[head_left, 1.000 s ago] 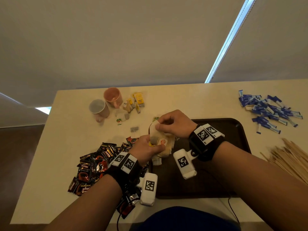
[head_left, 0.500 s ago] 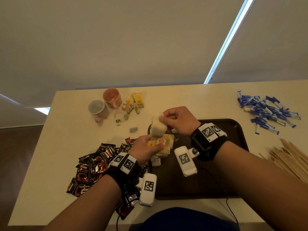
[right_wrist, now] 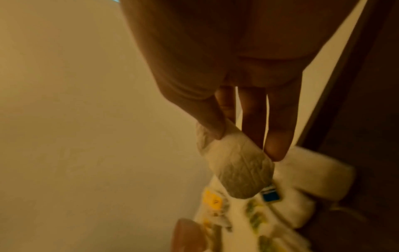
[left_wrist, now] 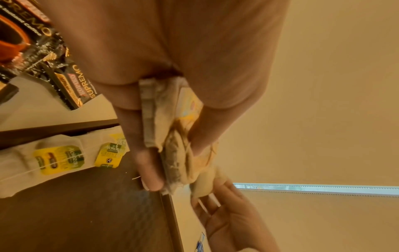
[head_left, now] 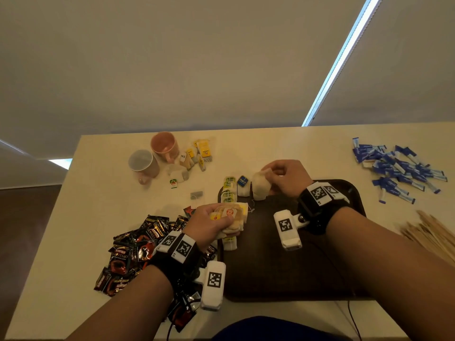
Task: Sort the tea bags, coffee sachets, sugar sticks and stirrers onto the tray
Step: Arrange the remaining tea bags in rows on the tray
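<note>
My left hand (head_left: 211,222) grips a bunch of tea bags (head_left: 232,216) over the left rim of the dark brown tray (head_left: 283,267); the left wrist view shows the stack of tea bags (left_wrist: 170,145) squeezed between thumb and fingers. My right hand (head_left: 283,175) pinches a single white tea bag (head_left: 261,187) above the tray's far left corner, seen between thumb and fingertips as a pale tea bag (right_wrist: 235,167). A row of tea bags (head_left: 229,190) with green and blue tags lies along the tray's left edge.
Black coffee sachets (head_left: 138,249) are heaped left of the tray. Two mugs (head_left: 152,156) and more tea bags (head_left: 197,156) sit at the back left. Blue sugar sticks (head_left: 396,168) lie back right, wooden stirrers (head_left: 433,235) at the right edge.
My right hand has pulled one tea bag out of the left hand's bunch and carried it up and away to the tray's far left corner. The left hand has stayed put.
</note>
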{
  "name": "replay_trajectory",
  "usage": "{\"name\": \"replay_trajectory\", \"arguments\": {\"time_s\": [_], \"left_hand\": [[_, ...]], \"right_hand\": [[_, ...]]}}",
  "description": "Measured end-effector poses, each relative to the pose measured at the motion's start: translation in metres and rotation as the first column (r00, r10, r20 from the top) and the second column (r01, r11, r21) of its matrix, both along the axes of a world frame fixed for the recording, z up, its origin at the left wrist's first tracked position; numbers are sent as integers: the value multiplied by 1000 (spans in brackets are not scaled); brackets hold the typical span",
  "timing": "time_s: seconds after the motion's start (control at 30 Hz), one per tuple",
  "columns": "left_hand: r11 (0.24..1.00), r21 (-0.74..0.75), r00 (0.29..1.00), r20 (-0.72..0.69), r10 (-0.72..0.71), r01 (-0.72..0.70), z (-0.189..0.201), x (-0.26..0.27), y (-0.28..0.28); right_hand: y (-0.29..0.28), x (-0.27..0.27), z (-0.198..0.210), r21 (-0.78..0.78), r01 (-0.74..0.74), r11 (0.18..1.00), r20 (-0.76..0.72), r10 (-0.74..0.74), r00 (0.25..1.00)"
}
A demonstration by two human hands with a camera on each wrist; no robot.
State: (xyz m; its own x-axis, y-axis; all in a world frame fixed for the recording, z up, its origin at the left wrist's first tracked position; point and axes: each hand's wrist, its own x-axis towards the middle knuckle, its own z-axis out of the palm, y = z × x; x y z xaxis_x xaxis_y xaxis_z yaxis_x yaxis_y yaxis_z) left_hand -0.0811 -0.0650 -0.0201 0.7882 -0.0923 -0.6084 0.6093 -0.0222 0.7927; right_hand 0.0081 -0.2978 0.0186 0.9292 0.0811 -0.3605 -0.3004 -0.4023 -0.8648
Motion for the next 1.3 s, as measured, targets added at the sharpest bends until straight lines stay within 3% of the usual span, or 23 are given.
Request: {"name": "replay_trajectory", "arguments": {"time_s": [0.13,0.33,0.57,0.7,0.83,1.0,1.17,1.3], "left_hand": [[1000,-2,1000,-14,-5,5,-4,4,0],[1000,13,1000,-12,11,-10,-8,12,-5],[999,-1,999,-14,44,-44,-7,15,-4],[999,13,999,-15,42,-42,-8,17,-4],[999,4,999,-21,47,-47,-8,18,-7],[999,0,998,-30,49,-49,-5,17,-8],[998,-20,998,0,56,-56,3,16,-7],[999,-7,998,50,33,-33,14,12,-12]], "right_hand": [[-8,3,-35,-281,-79,956,-88,56,995],[7,3,-68,-413,-257,874,-204,186,961],[11,12,-76,-506,-115,855,-70,92,993],[6,6,-85,-489,2,872,-76,-45,996],[2,-3,-88,-475,-9,880,-167,-81,983],[11,-15,-63,-387,106,916,116,-66,991],[28,-33,-21,-131,-104,986,234,133,963],[35,-41,-12,-134,-231,963,190,254,948]]}}
